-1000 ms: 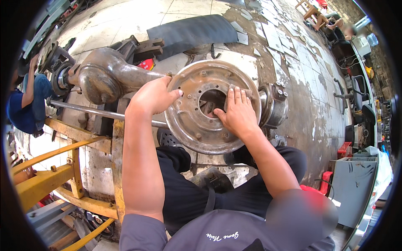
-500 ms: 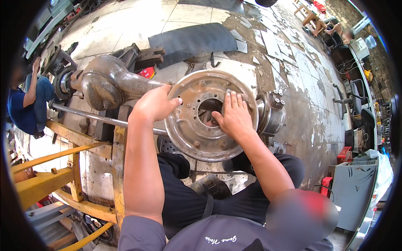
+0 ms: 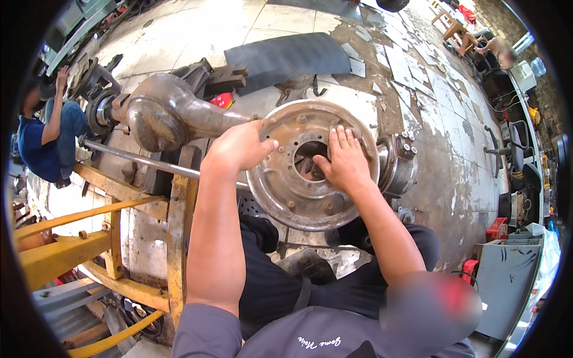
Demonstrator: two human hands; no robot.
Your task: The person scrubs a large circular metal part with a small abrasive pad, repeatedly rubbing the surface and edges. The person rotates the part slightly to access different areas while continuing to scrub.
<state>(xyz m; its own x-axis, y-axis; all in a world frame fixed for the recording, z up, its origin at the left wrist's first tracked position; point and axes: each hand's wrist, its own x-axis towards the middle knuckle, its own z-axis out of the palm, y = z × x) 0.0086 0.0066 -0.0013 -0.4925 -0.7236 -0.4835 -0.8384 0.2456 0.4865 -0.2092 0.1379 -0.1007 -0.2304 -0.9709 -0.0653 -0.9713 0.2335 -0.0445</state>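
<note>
Just beyond my black trousers (image 3: 268, 274) was the round metal disc (image 3: 305, 196). My left hand (image 3: 237, 147) grasped its left rim, thumb on the face, most fingers hidden; my right hand (image 3: 347, 165) lay flat and unclenched beside the center hole. Leftward sat the rusty axle housing (image 3: 160, 113); farther off, a dark curved sheet (image 3: 289, 61).

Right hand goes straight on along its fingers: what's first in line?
Likely the metal disc's far rim, just past the right hand; how far it stands proud is unclear here.
</note>
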